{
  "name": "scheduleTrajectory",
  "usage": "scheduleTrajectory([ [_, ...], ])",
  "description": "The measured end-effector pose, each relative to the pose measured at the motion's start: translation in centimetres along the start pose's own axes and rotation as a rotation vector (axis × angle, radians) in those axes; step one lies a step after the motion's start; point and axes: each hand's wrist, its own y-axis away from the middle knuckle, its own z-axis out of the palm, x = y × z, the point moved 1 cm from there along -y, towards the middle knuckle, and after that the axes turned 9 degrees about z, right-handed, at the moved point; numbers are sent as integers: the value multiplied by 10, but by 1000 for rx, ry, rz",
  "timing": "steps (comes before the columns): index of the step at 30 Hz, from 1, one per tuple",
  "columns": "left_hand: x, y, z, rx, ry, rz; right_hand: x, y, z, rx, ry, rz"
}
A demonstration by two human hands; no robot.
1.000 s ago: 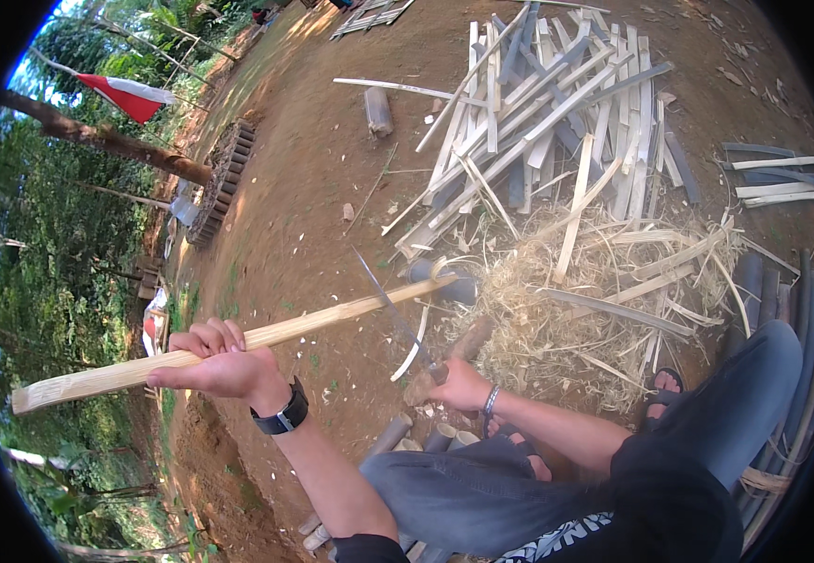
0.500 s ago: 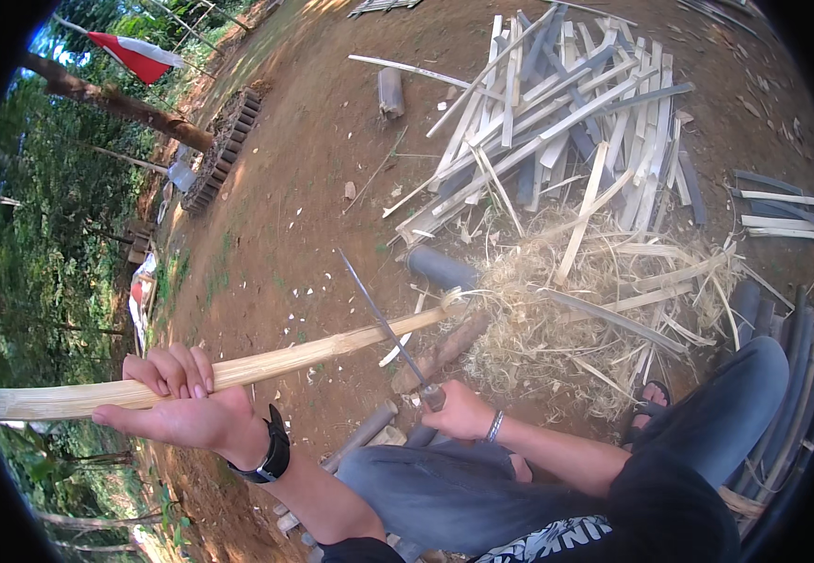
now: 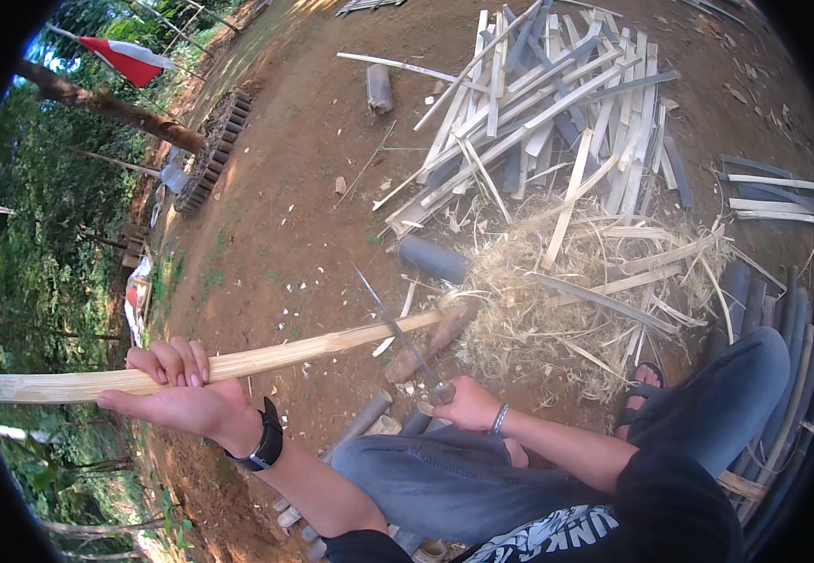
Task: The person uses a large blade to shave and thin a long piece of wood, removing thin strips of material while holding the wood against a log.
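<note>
A long pale split-bamboo strip [image 3: 276, 357] runs from the left rim toward the middle. My left hand [image 3: 177, 385] is closed around it near its left end, fingers curled over the top and thumb stretched along beneath. My right hand [image 3: 471, 405] grips the handle of a long, thin-bladed knife [image 3: 390, 321]. The blade slants up and left and crosses the strip near its far end. That end lies by a brown log [image 3: 412, 355], beside a heap of curly shavings [image 3: 510, 272]; whether it rests on the log I cannot tell.
Beyond the shavings lies a big pile of split bamboo strips [image 3: 557, 103]. A dark bamboo section [image 3: 432, 258] and a short log [image 3: 379, 89] lie on the dirt. Bamboo poles [image 3: 787, 375] are stacked at right. A red and white flag [image 3: 125, 58] hangs at upper left.
The knife and my right hand have shifted slightly, the blade still crossing the strip. The whole view has moved a little. Both hands keep their holds.
</note>
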Motion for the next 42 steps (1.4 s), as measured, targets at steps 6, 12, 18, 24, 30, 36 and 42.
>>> scheduleTrajectory([
  [6,-41,31,-6,-52,60,-78,16,3,-15,-119,-99,166],
  [12,-85,76,-15,-161,119,-206,48,-15,-15,-13,-32,119],
  [18,-85,78,-10,-180,32,-173,0,-1,-4,107,61,-78],
  [24,-83,81,9,-163,-9,-188,104,-46,-15,293,86,96],
  [30,-86,80,7,-137,-102,-187,101,-52,3,224,-31,203],
  [36,-87,80,22,-156,-87,-193,70,-25,1,227,-309,234],
  [42,-85,83,26,-131,-94,-186,99,-42,-14,-172,-1001,345],
])
